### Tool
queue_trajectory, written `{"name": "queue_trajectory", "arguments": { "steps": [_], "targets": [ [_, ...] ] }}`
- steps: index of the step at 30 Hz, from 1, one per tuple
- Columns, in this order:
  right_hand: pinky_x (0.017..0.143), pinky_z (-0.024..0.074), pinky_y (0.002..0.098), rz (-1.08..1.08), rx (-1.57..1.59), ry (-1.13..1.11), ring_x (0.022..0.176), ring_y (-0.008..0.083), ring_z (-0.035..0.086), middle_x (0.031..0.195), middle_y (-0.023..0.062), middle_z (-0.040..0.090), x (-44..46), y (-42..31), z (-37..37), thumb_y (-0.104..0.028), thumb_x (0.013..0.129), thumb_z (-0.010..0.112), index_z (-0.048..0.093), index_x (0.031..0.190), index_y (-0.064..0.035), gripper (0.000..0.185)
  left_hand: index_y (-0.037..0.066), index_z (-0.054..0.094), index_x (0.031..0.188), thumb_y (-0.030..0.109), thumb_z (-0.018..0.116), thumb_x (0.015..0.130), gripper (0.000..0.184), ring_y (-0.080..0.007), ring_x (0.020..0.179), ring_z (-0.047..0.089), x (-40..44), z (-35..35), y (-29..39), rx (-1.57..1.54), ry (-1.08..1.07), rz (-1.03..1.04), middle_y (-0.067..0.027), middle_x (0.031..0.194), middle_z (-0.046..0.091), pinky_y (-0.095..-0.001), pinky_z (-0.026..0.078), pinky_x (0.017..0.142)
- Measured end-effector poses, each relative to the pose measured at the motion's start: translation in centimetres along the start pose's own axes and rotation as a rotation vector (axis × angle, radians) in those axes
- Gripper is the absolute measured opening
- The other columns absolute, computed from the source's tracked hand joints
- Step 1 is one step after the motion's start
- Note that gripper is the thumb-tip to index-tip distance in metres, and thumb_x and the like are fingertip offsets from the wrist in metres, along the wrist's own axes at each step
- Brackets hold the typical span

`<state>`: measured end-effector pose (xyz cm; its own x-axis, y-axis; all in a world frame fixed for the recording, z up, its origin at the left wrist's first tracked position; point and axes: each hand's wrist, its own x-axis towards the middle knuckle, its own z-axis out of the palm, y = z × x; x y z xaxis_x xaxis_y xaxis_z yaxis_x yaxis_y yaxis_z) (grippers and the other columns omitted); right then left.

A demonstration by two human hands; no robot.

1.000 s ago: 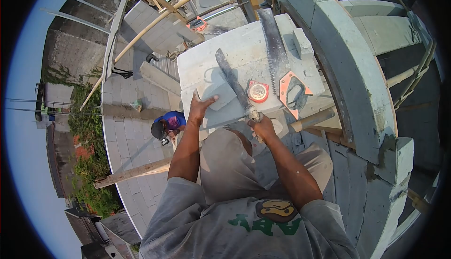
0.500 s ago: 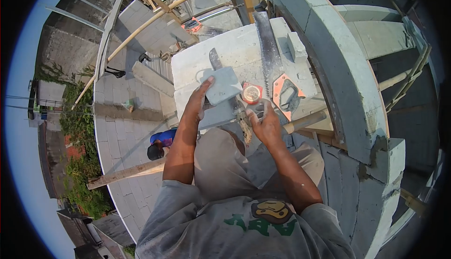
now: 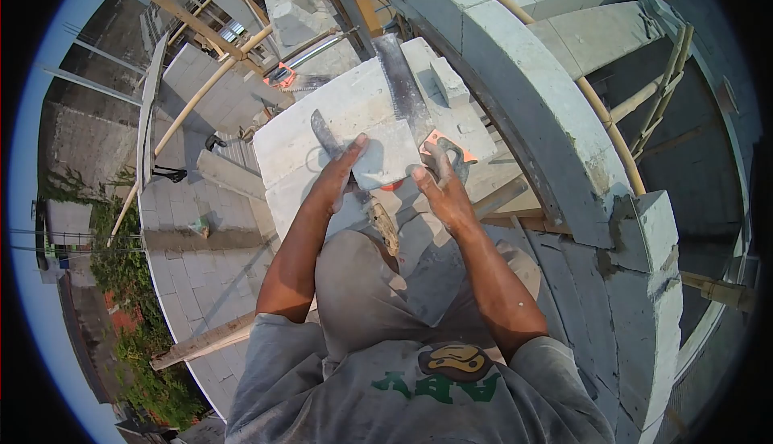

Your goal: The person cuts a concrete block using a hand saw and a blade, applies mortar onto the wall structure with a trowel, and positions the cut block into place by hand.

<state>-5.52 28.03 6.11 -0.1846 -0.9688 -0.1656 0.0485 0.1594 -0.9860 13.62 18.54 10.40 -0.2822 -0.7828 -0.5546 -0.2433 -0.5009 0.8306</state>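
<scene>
A grey lightweight concrete block piece (image 3: 386, 152) is held in my left hand (image 3: 338, 174), thumb on its top face at the left edge. My right hand (image 3: 447, 190) is at its right end, thumb by the near corner, fingers apart over the orange handle (image 3: 460, 152) of a hand saw. The saw's wide toothed blade (image 3: 396, 78) lies on a large white block (image 3: 282, 142). A curved machete blade (image 3: 324, 132) pokes out beyond the block piece, its worn wooden handle (image 3: 382, 227) nearer my knees. Only a red sliver of the tape measure (image 3: 392, 186) shows.
A second orange-handled saw (image 3: 280, 76) lies farther back by metal bars. A small block offcut (image 3: 449, 83) sits on the large block. A curved block wall (image 3: 515, 66) runs along the right. Bamboo poles (image 3: 189, 114) and a block wall lie to the left.
The block piece has shifted right and now covers most of the tape measure. My right hand has risen from beside the tape measure to the saw handle and block's right end. The view has turned.
</scene>
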Motion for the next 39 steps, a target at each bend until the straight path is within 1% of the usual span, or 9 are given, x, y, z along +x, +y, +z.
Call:
{"name": "queue_trajectory", "arguments": {
  "steps": [2, 8, 17, 21, 27, 29, 31, 35, 39],
  "targets": [
    [0.101, 0.0437, 0.0376, -0.038, -0.092, -0.008, 0.124, 0.0290, 0.052, 0.132, 0.0212, 0.054, -0.3, -0.8, -0.3, -0.052, 0.090, 0.061, 0.038, 0.142, 0.0019, 0.078, 0.008, 0.039, 0.146, 0.064, 0.057, 0.087, 0.083, -0.0228, 0.115, 0.054, 0.1, 0.2, 0.1, 0.171, -0.032, 0.076, -0.0095, 0.130, 0.054, -0.0405, 0.047, 0.091],
    [0.088, 0.0553, 0.0419, 0.194, 0.865, -0.112, 0.112, 0.0320, 0.062, 0.132, 0.0210, 0.055, -0.7, 1.3, -1.9, -0.066, 0.091, 0.046, 0.038, 0.143, -0.0035, 0.081, 0.011, 0.042, 0.145, 0.043, 0.075, 0.082, 0.078, -0.0110, 0.091, 0.054, -2.1, 1.8, 5.4, 0.265, -0.249, 0.252, 0.0011, 0.095, 0.056, -0.0287, 0.046, 0.078],
    [0.075, 0.0594, 0.0482, 0.117, 1.293, -0.213, 0.104, 0.0427, 0.064, 0.132, 0.0230, 0.055, -1.9, 0.2, -2.9, -0.072, 0.090, 0.036, 0.037, 0.144, -0.0065, 0.085, 0.005, 0.018, 0.153, 0.047, 0.090, 0.057, 0.127, -0.0302, 0.129, 0.047, -0.5, 4.5, 5.2, 0.474, -0.415, 0.620, -0.0193, 0.138, 0.047, -0.0380, 0.035, 0.108],
    [0.072, 0.0600, 0.0476, 0.061, 1.504, -0.313, 0.100, 0.0406, 0.066, 0.127, 0.0234, 0.057, -1.5, 1.1, -3.1, -0.072, 0.090, 0.034, 0.038, 0.143, -0.0063, 0.085, -0.003, 0.017, 0.150, 0.043, 0.090, 0.059, 0.125, -0.0320, 0.132, 0.044, -0.1, 6.8, 3.8, 0.587, -0.367, 0.765, -0.0221, 0.140, 0.044, -0.0392, 0.034, 0.109],
    [0.069, 0.0590, 0.0368, 0.380, 0.483, 0.134, 0.091, 0.0270, 0.067, 0.110, 0.0185, 0.066, -1.6, -1.4, -4.5, -0.065, 0.095, 0.037, 0.048, 0.134, 0.0009, 0.078, -0.006, 0.033, 0.139, 0.036, 0.084, 0.072, 0.094, -0.0271, 0.120, 0.053, -0.4, 6.3, 4.5, 0.136, -0.279, 0.384, -0.0216, 0.127, 0.053, -0.0363, 0.043, 0.102],
    [0.071, 0.0574, 0.0339, 0.266, 0.358, 0.223, 0.091, 0.0227, 0.067, 0.105, 0.0156, 0.067, -1.6, -1.1, -5.5, -0.056, 0.097, 0.045, 0.053, 0.129, 0.0027, 0.068, -0.006, 0.036, 0.136, 0.034, 0.082, 0.075, 0.085, -0.0249, 0.115, 0.057, -0.6, 5.5, 4.7, -0.004, -0.208, 0.231, -0.0206, 0.122, 0.056, -0.0349, 0.046, 0.098],
    [0.072, 0.0562, 0.0329, 0.280, 0.234, 0.270, 0.092, 0.0207, 0.067, 0.103, 0.0142, 0.067, -1.6, -1.1, -6.2, -0.053, 0.097, 0.049, 0.054, 0.128, 0.0020, 0.064, -0.001, 0.042, 0.132, 0.038, 0.079, 0.076, 0.078, -0.0228, 0.109, 0.059, -0.5, 5.2, 4.2, 0.046, -0.181, 0.299, -0.0157, 0.118, 0.059, -0.0336, 0.048, 0.091],
    [0.088, 0.0498, 0.0369, -0.327, -0.279, 0.317, 0.104, 0.0284, 0.063, 0.113, 0.0222, 0.063, -2.3, -3.5, -5.3, -0.041, 0.088, 0.069, 0.055, 0.125, 0.0059, 0.062, -0.002, 0.042, 0.131, 0.038, 0.084, 0.071, 0.083, -0.0232, 0.110, 0.059, 0.3, 5.6, 3.2, 0.201, -0.112, 0.369, -0.0162, 0.118, 0.059, -0.0333, 0.048, 0.092],
    [0.091, 0.0484, 0.0405, -0.195, -0.241, 0.226, 0.109, 0.0350, 0.060, 0.119, 0.0278, 0.059, -2.1, -6.1, -5.5, -0.050, 0.080, 0.074, 0.049, 0.130, 0.0089, 0.081, -0.003, 0.038, 0.133, 0.037, 0.090, 0.059, 0.099, -0.0299, 0.113, 0.057, -0.9, 6.5, 3.8, 0.557, 0.062, 0.661, -0.0199, 0.123, 0.055, -0.0402, 0.048, 0.095]
  ]
}}
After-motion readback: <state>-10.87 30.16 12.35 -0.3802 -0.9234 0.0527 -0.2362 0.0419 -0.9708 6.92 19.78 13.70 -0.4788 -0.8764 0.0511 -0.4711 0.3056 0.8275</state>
